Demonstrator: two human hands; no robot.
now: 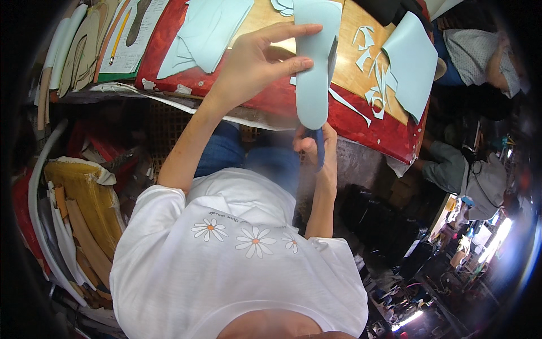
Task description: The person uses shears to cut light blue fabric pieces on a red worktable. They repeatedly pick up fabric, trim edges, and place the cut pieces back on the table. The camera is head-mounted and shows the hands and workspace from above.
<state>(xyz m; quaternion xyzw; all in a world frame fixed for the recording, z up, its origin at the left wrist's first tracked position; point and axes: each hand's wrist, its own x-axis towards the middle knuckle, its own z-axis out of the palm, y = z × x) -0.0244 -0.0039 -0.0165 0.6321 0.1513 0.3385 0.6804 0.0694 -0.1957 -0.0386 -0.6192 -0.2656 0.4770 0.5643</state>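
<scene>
A long light-blue insole-shaped piece (312, 99) with a rounded near end is held up over the front of the worktable. My left hand (245, 65) grips it from the left, thumb and forefinger lying on its face. Below the rounded end, my right hand (327, 150) is closed around the blue handle of a pair of scissors (320, 151). A dark blade seems to show along the piece's right edge; the piece hides most of the scissors. Thin light-blue offcuts (381, 85) lie to the right of the piece.
Light-blue sheets (206, 34) lie left on the red-edged table (389, 138), and another curled sheet (412, 62) lies right. Papers with a pencil (119, 37) and card patterns (84, 45) are at far left. Two other people (474, 175) (480, 56) are partly visible at right.
</scene>
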